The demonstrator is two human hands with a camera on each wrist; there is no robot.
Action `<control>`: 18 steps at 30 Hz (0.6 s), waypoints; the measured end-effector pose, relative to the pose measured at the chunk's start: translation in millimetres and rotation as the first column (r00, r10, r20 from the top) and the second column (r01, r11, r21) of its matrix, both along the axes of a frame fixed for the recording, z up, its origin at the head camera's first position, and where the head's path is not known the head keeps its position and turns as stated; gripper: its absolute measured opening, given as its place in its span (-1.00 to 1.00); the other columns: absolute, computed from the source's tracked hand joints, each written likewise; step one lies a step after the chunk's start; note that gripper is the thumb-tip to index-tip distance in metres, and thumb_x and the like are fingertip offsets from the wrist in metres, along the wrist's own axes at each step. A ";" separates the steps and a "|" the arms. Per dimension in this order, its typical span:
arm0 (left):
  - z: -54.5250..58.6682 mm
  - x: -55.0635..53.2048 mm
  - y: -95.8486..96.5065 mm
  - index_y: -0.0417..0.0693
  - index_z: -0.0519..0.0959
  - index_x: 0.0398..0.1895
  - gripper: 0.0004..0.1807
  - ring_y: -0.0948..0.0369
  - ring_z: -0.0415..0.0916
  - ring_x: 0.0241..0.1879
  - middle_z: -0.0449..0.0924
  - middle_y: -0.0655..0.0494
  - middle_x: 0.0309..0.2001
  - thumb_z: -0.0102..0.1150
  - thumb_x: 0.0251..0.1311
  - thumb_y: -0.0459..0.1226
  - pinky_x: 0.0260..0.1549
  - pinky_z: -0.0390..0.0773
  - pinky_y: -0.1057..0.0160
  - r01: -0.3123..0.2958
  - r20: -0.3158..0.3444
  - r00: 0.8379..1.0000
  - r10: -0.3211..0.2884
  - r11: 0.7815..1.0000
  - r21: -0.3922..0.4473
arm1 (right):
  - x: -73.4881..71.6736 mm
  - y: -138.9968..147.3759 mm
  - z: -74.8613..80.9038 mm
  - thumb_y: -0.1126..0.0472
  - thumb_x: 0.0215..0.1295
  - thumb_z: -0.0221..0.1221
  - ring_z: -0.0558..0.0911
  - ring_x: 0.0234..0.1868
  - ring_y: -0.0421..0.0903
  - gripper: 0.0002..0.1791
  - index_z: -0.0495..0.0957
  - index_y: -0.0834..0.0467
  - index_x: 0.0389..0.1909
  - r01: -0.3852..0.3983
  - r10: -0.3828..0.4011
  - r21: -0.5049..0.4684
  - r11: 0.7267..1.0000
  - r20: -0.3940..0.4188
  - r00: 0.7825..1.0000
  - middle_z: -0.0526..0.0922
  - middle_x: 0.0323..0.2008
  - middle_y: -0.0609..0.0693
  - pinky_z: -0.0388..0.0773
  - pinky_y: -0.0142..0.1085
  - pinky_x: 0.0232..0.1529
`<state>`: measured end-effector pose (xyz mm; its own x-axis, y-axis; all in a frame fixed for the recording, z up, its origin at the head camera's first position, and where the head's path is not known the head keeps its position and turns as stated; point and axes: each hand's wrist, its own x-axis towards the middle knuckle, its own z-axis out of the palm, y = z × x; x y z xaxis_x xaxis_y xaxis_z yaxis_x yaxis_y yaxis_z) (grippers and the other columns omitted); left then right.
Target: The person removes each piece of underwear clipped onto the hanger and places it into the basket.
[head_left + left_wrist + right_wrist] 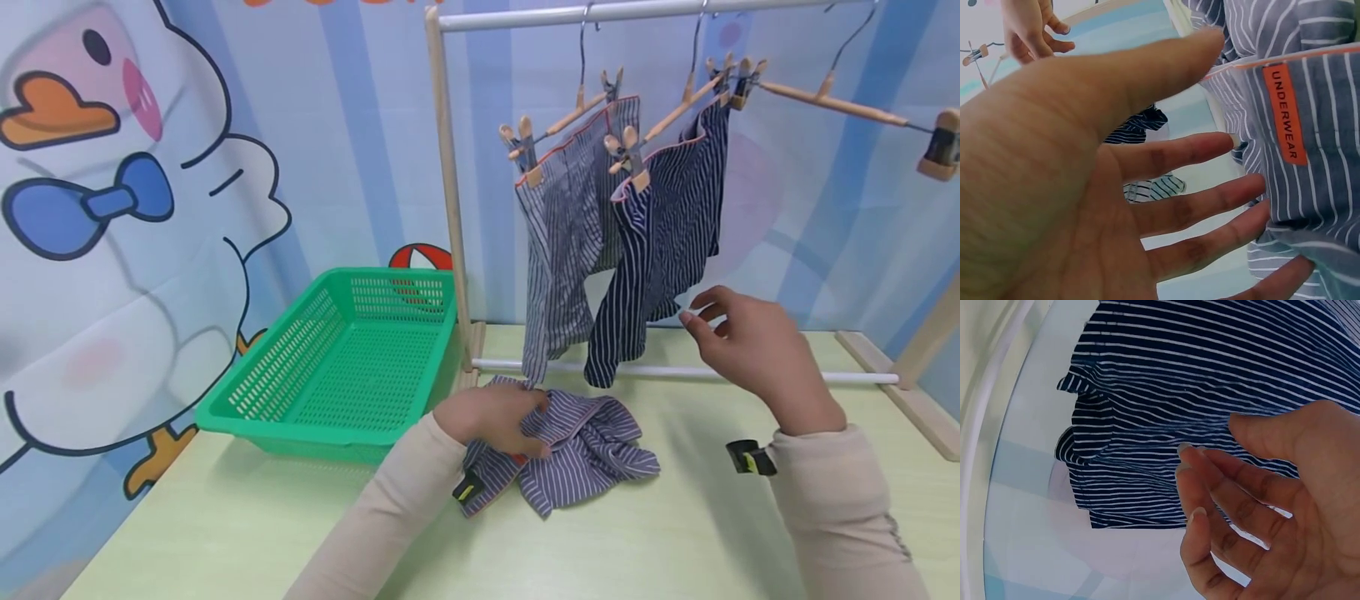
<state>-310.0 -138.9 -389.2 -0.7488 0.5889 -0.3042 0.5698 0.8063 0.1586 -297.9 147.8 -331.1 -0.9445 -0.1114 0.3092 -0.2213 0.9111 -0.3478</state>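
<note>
A purple-grey pair of striped underwear [577, 467] lies crumpled on the table, an orange "UNDERWEAR" label [1285, 115] on its waistband in the left wrist view. Over its left part reaches my left hand [495, 414], fingers spread; the fingertips are at the cloth and grip nothing. Navy striped shorts [675, 217] hang from a clip hanger, with grey striped shorts [566, 242] on another hanger to their left. Beside the lower hem of the navy pair, my right hand [757, 346] is raised with loosely bent fingers. The right wrist view shows nothing between its thumb and fingers.
The hangers hang from the top rail [525, 18] of a wooden-post rack, including a third clip hanger [832, 102] at the right. A white lower bar [787, 376] crosses behind the underwear. To the left stands a green basket [322, 446].
</note>
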 end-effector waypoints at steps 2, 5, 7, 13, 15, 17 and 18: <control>-0.8 1.2 0.1 -0.01 0.37 0.37 -0.32 0.10 0.43 0.31 0.52 0.02 0.28 0.20 0.29 0.11 0.31 0.42 0.14 0.004 0.000 1.000 -0.004 1.000 -0.014 | -0.8 -2.3 -1.0 -0.04 0.49 0.00 0.70 -0.15 0.21 -0.55 0.52 0.29 0.04 -0.004 0.004 0.009 1.000 0.013 1.000 0.69 -0.06 0.32 0.57 0.09 -0.26; -1.6 3.2 1.3 -0.01 0.36 0.39 -0.28 0.09 0.43 0.32 0.51 0.01 0.29 0.23 0.26 0.12 0.33 0.40 0.14 0.008 -0.015 1.000 -0.008 0.999 -0.032 | -2.1 -4.5 -2.4 -0.03 0.49 0.02 0.70 -0.16 0.21 -0.57 0.53 0.27 0.03 -0.021 0.020 0.025 0.999 0.035 0.999 0.69 -0.05 0.32 0.57 0.09 -0.26; -2.1 4.8 2.1 -0.02 0.35 0.39 -0.27 0.09 0.45 0.29 0.53 0.01 0.26 0.26 0.24 0.10 0.31 0.42 0.15 0.013 -0.029 0.999 -0.015 0.999 -0.045 | -2.8 -5.7 -3.3 -0.03 0.49 0.02 0.70 -0.16 0.20 -0.58 0.53 0.26 0.03 -0.034 0.032 0.038 0.999 0.047 0.998 0.68 -0.05 0.31 0.57 0.10 -0.25; -3.5 8.5 3.5 0.01 0.34 0.39 -0.25 0.11 0.49 0.24 0.55 0.01 0.22 0.34 0.17 0.01 0.25 0.47 0.17 0.026 -0.059 0.998 -0.031 0.996 -0.088 | -3.4 -8.7 -5.8 0.01 0.48 0.05 0.70 -0.19 0.12 -0.61 0.55 0.25 0.02 -0.084 0.080 0.064 0.994 0.061 0.995 0.69 -0.06 0.26 0.58 0.06 -0.26; -3.8 8.7 4.0 0.01 0.34 0.38 -0.26 0.11 0.50 0.23 0.56 0.01 0.21 0.34 0.15 -0.03 0.23 0.49 0.18 0.031 -0.058 0.998 -0.036 0.995 -0.096 | -3.5 -9.9 -6.7 0.03 0.48 0.06 0.71 -0.22 0.09 -0.63 0.55 0.25 0.00 -0.100 0.096 0.072 0.992 0.063 0.993 0.70 -0.07 0.25 0.59 0.03 -0.29; -4.6 8.5 4.9 0.02 0.34 0.38 -0.28 0.12 0.51 0.21 0.58 0.01 0.19 0.33 0.15 -0.08 0.22 0.50 0.19 0.036 -0.055 0.998 -0.042 0.994 -0.102 | -3.8 -11.0 -7.6 0.03 0.47 0.07 0.70 -0.24 0.06 -0.64 0.56 0.25 -0.01 -0.110 0.104 0.081 0.991 0.075 0.992 0.70 -0.07 0.23 0.59 0.00 -0.31; -4.7 8.3 5.4 0.02 0.34 0.38 -0.28 0.12 0.51 0.19 0.58 0.01 0.18 0.33 0.13 -0.12 0.21 0.51 0.19 0.036 -0.053 0.998 -0.041 0.994 -0.105 | -4.0 -11.7 -8.0 0.03 0.47 0.07 0.70 -0.25 0.05 -0.64 0.56 0.25 0.00 -0.114 0.107 0.086 0.990 0.082 0.991 0.70 -0.07 0.23 0.59 -0.01 -0.32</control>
<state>-301.7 -133.5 -393.8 -0.7432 0.5852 -0.3243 0.6063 0.7940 0.0433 -301.8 136.2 -339.1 -0.9455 -0.2403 0.2198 -0.2978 0.9109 -0.2855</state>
